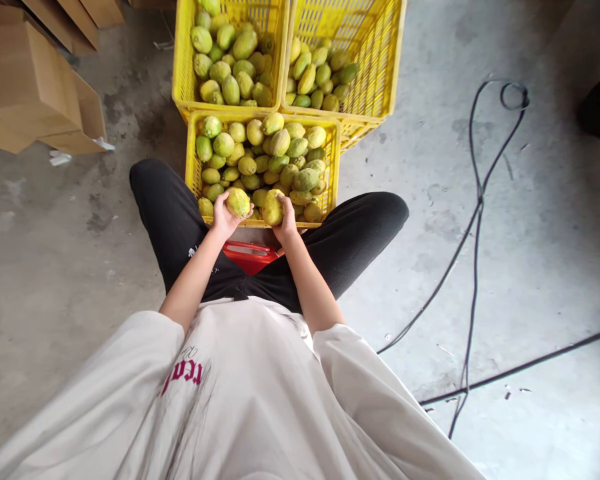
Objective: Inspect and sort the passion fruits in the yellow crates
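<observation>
My left hand (224, 219) is closed around one yellow-green oval fruit (238, 202), its fingertips showing beneath. Just beside it, a second yellow-green fruit (273, 208) is gripped by my right hand (287, 223), with the thumb over its side. Both fruits are held apart from each other above the near edge of a yellow plastic crate (334, 167). Inside that crate lie many similar green and yellow fruits (279, 143). I cannot tell their exact kind.
Two more yellow crates (180, 60) (377, 63) with the same fruits stand behind. A red plastic thing (253, 260) shows between my legs. Cardboard boxes (33, 77) are at the upper left. Black cables (475, 207) run over the concrete floor (430, 280) on the right.
</observation>
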A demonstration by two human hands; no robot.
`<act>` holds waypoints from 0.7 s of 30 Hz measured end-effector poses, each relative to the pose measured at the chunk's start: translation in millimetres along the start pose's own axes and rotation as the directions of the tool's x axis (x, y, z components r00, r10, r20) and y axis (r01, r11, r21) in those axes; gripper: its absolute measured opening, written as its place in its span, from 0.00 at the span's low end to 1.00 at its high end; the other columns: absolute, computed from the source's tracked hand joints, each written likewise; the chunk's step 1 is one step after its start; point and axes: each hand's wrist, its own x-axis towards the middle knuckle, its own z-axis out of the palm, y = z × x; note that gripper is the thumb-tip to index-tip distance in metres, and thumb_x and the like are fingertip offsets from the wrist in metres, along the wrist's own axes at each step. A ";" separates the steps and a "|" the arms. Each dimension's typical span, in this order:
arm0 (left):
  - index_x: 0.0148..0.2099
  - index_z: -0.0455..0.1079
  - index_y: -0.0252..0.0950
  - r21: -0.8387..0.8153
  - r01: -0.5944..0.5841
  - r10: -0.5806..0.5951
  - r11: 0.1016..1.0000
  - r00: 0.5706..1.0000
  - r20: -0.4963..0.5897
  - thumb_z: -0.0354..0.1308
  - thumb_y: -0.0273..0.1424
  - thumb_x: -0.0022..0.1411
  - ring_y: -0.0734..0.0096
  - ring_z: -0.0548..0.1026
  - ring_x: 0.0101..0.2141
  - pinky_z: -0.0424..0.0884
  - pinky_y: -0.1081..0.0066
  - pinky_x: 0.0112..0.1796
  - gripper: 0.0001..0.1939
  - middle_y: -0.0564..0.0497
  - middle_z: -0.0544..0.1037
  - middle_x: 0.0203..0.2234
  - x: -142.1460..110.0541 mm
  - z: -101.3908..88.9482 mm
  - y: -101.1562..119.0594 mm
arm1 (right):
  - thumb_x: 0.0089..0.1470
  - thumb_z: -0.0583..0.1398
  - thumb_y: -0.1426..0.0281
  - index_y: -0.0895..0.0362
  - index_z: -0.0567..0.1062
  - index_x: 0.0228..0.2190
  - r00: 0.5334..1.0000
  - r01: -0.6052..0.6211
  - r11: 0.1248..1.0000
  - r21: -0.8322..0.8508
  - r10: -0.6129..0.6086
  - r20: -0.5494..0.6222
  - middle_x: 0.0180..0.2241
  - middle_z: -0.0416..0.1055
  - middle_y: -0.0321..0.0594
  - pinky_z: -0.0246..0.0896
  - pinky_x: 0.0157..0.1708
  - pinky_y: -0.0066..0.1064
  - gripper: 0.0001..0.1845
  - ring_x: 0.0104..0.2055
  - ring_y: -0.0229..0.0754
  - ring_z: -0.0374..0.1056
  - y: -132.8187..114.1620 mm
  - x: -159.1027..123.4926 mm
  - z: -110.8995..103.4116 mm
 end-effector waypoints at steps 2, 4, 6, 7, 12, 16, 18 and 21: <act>0.59 0.77 0.42 -0.039 0.013 -0.013 0.999 1.000 -0.007 0.53 0.42 0.82 0.48 0.93 0.48 0.90 0.48 0.55 0.16 0.48 0.86 0.35 -1.2 1.3 0.4 | 0.63 0.70 0.59 0.49 0.81 0.40 0.999 -0.003 1.000 -0.005 0.003 -0.053 0.38 0.83 0.38 0.93 0.50 0.39 0.09 0.57 0.53 0.87 -1.4 1.2 -1.3; 0.57 0.77 0.41 -0.046 0.010 -0.010 0.999 1.000 -0.012 0.51 0.39 0.84 0.48 0.93 0.51 0.90 0.48 0.57 0.15 0.48 0.85 0.34 -1.3 2.4 -0.1 | 0.64 0.70 0.57 0.49 0.81 0.39 0.997 -0.004 1.000 -0.009 0.004 -0.072 0.38 0.84 0.39 0.93 0.48 0.42 0.10 0.57 0.55 0.87 -3.0 0.9 -0.6; 0.57 0.77 0.41 -0.029 -0.003 0.002 1.000 1.000 -0.015 0.53 0.39 0.84 0.48 0.93 0.51 0.90 0.50 0.58 0.14 0.49 0.85 0.34 0.3 2.7 -1.2 | 0.66 0.68 0.56 0.49 0.82 0.39 0.998 -0.016 1.000 -0.003 0.016 -0.057 0.37 0.84 0.41 0.93 0.46 0.44 0.10 0.55 0.56 0.87 -4.6 -0.7 1.6; 0.57 0.77 0.41 -0.016 -0.013 0.013 1.000 1.000 -0.014 0.55 0.39 0.84 0.49 0.93 0.50 0.90 0.52 0.57 0.12 0.49 0.85 0.35 1.5 2.3 -1.9 | 0.69 0.65 0.57 0.50 0.82 0.39 0.998 -0.024 1.000 0.004 0.025 -0.053 0.35 0.84 0.41 0.93 0.46 0.44 0.11 0.54 0.56 0.87 -5.4 -1.8 2.9; 0.57 0.77 0.42 0.058 -0.086 0.086 0.995 0.996 -0.003 0.60 0.38 0.86 0.60 0.93 0.40 0.89 0.66 0.44 0.08 0.51 0.86 0.37 7.1 -3.0 -5.3 | 0.77 0.57 0.65 0.52 0.79 0.38 0.991 -0.049 0.998 0.035 0.053 -0.120 0.30 0.80 0.37 0.89 0.47 0.36 0.14 0.50 0.49 0.86 -7.1 -7.1 8.4; 0.55 0.79 0.45 0.105 -0.111 0.116 0.988 0.992 -0.047 0.66 0.40 0.83 0.65 0.92 0.36 0.85 0.72 0.38 0.06 0.54 0.86 0.36 7.4 -5.9 -5.7 | 0.72 0.67 0.61 0.50 0.81 0.39 0.995 -0.020 0.999 0.040 0.024 -0.095 0.33 0.82 0.35 0.91 0.46 0.36 0.09 0.49 0.49 0.87 -3.5 -7.7 9.1; 0.57 0.80 0.45 0.102 -0.096 0.103 0.990 0.993 -0.060 0.67 0.41 0.83 0.67 0.90 0.33 0.84 0.73 0.38 0.08 0.55 0.86 0.35 6.0 -5.2 -4.9 | 0.64 0.75 0.59 0.50 0.81 0.40 0.998 0.014 1.000 0.026 -0.012 -0.065 0.36 0.83 0.34 0.92 0.47 0.35 0.11 0.51 0.49 0.87 -1.2 -6.9 8.3; 0.60 0.80 0.44 0.107 -0.077 0.080 0.991 0.996 -0.026 0.59 0.40 0.87 0.68 0.90 0.32 0.85 0.73 0.38 0.11 0.54 0.87 0.33 2.5 -2.2 -3.2 | 0.58 0.79 0.59 0.49 0.80 0.41 1.000 0.025 1.000 -0.005 -0.025 -0.001 0.36 0.83 0.33 0.92 0.49 0.35 0.17 0.54 0.49 0.87 0.6 -5.7 6.4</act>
